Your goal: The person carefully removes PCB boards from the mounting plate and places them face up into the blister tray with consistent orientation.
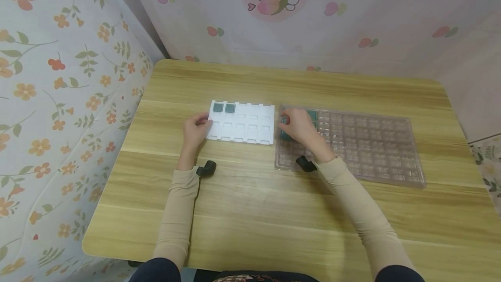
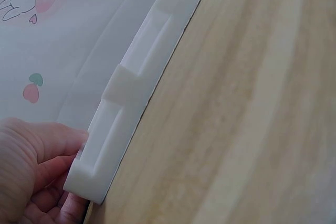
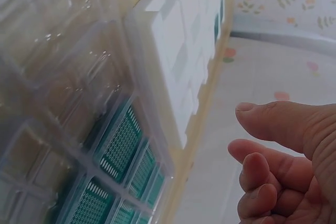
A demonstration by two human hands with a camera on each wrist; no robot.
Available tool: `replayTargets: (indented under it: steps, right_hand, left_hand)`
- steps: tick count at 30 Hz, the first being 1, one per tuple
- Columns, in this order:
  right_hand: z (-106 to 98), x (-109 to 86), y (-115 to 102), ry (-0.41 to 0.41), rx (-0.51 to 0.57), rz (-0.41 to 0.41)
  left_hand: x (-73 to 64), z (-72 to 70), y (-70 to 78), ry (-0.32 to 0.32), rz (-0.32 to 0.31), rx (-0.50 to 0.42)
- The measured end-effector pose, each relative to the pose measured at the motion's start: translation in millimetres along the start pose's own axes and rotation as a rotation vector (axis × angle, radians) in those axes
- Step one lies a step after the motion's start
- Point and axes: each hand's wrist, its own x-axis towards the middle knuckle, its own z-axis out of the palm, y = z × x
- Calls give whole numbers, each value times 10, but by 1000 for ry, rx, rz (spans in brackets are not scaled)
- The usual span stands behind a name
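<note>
My left hand (image 1: 194,130) grips the left end of a white compartment tray (image 1: 252,123), thumb on the edge and fingers curled beneath it, as the left wrist view shows. In the tray's back left pockets lie two small green circuit boards, the corner board (image 1: 218,108) and its neighbour (image 1: 230,108). Over the left end of a clear plastic tray (image 1: 372,142) hovers my right hand (image 1: 299,127), partly covering the green boards there. The right wrist view shows its thumb and forefinger apart with nothing between them. Perforated green boards (image 3: 121,145) fill several cells of the clear tray.
Both trays lie on a wood-grain table (image 1: 242,212), the clear one close to the white one's right side. Black angled pieces sit at the left wrist (image 1: 206,169) and right wrist (image 1: 305,164). A printed curtain (image 1: 313,34) hangs behind the table.
</note>
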Motion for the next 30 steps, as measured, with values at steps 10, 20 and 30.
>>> replayTargets:
  steps: [10,20,30]
  right_hand:
    - [35,69,-55,17,28,-17]
    - [48,126,-145,-26,60,3]
    - [81,207,-244,-30,29,-9]
  left_hand:
    - [0,6,2,-1,-16,4]
    - [-9,3,5,-4,-10,3]
    - [2,-8,-11,-3,3,-4]
